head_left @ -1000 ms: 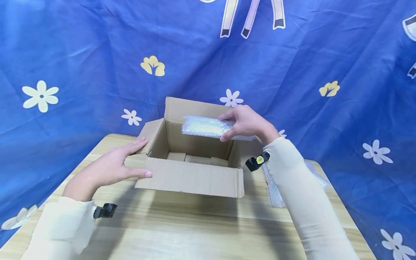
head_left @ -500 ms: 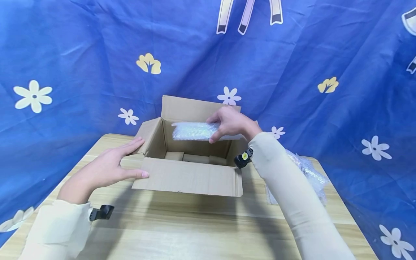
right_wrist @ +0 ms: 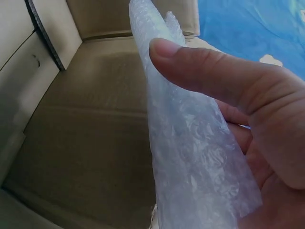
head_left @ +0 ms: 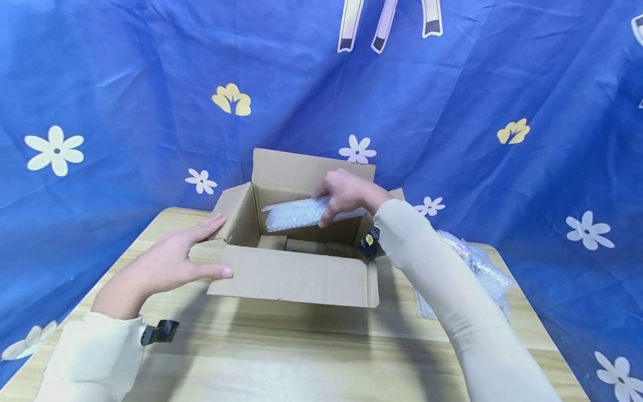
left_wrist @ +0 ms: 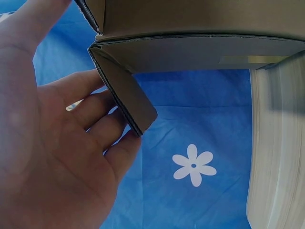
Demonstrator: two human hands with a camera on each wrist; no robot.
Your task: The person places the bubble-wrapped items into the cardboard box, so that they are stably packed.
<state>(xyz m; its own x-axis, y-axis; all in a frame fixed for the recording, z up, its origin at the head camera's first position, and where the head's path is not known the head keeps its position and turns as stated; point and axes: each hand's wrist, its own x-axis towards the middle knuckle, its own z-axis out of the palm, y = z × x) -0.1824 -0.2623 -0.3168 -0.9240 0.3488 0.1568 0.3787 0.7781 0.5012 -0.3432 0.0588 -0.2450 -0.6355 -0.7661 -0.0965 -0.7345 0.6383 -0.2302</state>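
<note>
An open cardboard box (head_left: 301,274) stands on the table with its flaps folded outward. My right hand (head_left: 346,192) pinches a folded piece of bubble wrap (head_left: 292,215) over the box opening, the left end tilted down. In the right wrist view the thumb (right_wrist: 200,71) presses one face of the bubble wrap (right_wrist: 190,157), with fingers partly hidden behind it. My left hand (head_left: 171,259) rests at the box's left corner, fingers extended along the left flap (head_left: 232,209) and thumb on the front flap. The left wrist view shows its fingertips behind a flap (left_wrist: 121,90).
More bubble wrap (head_left: 484,273) lies on the table's right side, partly hidden by the right sleeve (head_left: 452,296). A blue cloth with flower prints (head_left: 427,111) hangs behind the wooden table (head_left: 281,357).
My right hand has moved left and down with the bubble wrap, from above the box's right side into its opening. My left hand keeps its place at the left corner.
</note>
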